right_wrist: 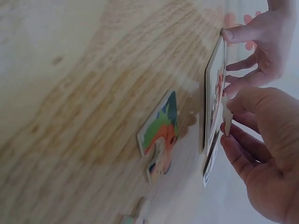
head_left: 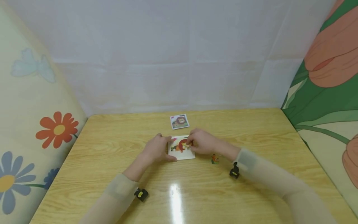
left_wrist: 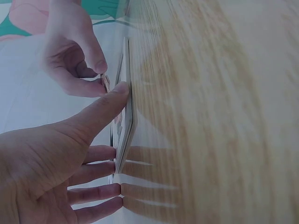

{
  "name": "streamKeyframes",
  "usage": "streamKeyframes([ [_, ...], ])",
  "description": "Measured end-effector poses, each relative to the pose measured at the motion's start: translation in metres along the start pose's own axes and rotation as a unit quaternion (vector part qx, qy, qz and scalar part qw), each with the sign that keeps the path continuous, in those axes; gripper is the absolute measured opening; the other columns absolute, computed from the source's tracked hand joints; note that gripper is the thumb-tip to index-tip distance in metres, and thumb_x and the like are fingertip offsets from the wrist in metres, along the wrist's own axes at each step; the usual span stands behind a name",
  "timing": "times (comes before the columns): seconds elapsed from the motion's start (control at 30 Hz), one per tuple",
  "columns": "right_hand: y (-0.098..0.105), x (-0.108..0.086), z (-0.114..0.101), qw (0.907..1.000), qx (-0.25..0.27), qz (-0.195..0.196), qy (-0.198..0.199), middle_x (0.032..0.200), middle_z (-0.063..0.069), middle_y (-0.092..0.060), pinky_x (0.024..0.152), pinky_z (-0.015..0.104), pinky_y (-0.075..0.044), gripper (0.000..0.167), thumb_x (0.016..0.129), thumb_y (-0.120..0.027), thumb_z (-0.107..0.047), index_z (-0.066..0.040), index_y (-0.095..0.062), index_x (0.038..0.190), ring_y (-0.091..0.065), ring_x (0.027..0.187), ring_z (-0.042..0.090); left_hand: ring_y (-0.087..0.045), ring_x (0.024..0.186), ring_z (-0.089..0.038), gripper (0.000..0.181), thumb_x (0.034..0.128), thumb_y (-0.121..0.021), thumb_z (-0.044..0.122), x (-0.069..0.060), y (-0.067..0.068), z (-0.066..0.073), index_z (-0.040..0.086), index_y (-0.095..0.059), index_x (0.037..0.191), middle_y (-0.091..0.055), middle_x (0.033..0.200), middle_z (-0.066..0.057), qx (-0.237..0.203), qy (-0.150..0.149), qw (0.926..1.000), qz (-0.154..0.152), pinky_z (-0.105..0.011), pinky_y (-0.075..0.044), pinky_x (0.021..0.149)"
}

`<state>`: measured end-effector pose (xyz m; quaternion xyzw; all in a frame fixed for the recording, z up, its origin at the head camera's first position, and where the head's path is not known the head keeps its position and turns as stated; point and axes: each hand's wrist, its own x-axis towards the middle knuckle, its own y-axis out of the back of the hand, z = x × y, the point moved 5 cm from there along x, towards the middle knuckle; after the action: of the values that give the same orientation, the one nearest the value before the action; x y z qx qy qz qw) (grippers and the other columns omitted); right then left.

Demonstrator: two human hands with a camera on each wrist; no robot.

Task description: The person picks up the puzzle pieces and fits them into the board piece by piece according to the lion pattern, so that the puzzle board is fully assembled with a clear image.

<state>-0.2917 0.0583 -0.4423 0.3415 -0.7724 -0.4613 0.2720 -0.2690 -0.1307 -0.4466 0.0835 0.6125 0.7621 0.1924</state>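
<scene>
A square puzzle board [head_left: 181, 156] with a lion picture lies flat on the table. My left hand [head_left: 157, 147] steadies its left side, fingers straight along the edge and the thumb resting on the near rim. Over the board's right part, my right hand [head_left: 202, 141] pinches a small puzzle piece [right_wrist: 227, 115] between thumb and fingers. In the left wrist view that piece [left_wrist: 105, 82] is seen edge-on, just off the board's face; whether it touches the board I cannot tell. A loose orange and green puzzle piece [right_wrist: 159, 135] lies to the right of the board.
Behind the board lies a square picture card [head_left: 180, 121] with a lion on it. Part of another loose piece [right_wrist: 135, 215] shows at the bottom of the right wrist view. The wooden table [head_left: 112, 133] ends at a white cloth [head_left: 156, 84], with flowered panels on both sides.
</scene>
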Motion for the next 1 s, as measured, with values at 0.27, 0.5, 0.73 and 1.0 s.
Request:
streamKeyframes([
  [0.27, -0.004, -0.001, -0.003, 0.9999, -0.008, -0.009, 0.001, 0.100, 0.007, -0.074, 0.088, 0.031, -0.060, 0.017, 0.088, -0.076, -0.005, -0.005, -0.081, 0.105, -0.065, 0.092, 0.017, -0.063, 0.100, -0.029, 0.085, 0.0690, -0.096, 0.057, -0.001, 0.000, 0.003, 0.007, -0.071, 0.133, -0.074, 0.110, -0.014, 0.001, -0.010, 0.9999, 0.004, -0.047, -0.063, 0.083],
  [0.5, -0.008, 0.002, -0.004, 0.9998, -0.016, -0.011, 0.005, 0.102, 0.007, -0.075, 0.095, 0.035, -0.060, 0.017, 0.090, -0.076, -0.006, -0.006, -0.081, 0.106, -0.067, 0.098, 0.021, -0.062, 0.099, -0.028, 0.085, 0.0687, -0.097, 0.057, -0.002, 0.000, 0.002, 0.007, -0.071, 0.133, -0.073, 0.110, -0.013, -0.002, 0.001, 1.0000, 0.003, -0.046, -0.062, 0.083],
  [0.73, -0.009, 0.003, -0.005, 0.9998, -0.013, -0.010, 0.007, 0.101, 0.007, -0.074, 0.091, 0.032, -0.060, 0.016, 0.090, -0.076, -0.005, -0.005, -0.081, 0.105, -0.065, 0.096, 0.020, -0.062, 0.098, -0.027, 0.084, 0.0691, -0.097, 0.056, -0.003, 0.000, 0.001, 0.007, -0.071, 0.133, -0.074, 0.109, -0.013, -0.005, 0.001, 1.0000, 0.001, -0.046, -0.062, 0.085],
  [1.0, -0.011, 0.002, -0.008, 0.9997, -0.026, -0.001, 0.005, 0.101, 0.007, -0.073, 0.088, 0.029, -0.061, 0.017, 0.088, -0.077, -0.005, -0.004, -0.081, 0.105, -0.065, 0.095, 0.019, -0.062, 0.101, -0.028, 0.086, 0.0701, -0.096, 0.057, -0.005, -0.001, 0.002, 0.007, -0.070, 0.135, -0.074, 0.112, -0.013, -0.004, 0.006, 1.0000, -0.002, -0.046, -0.062, 0.086],
])
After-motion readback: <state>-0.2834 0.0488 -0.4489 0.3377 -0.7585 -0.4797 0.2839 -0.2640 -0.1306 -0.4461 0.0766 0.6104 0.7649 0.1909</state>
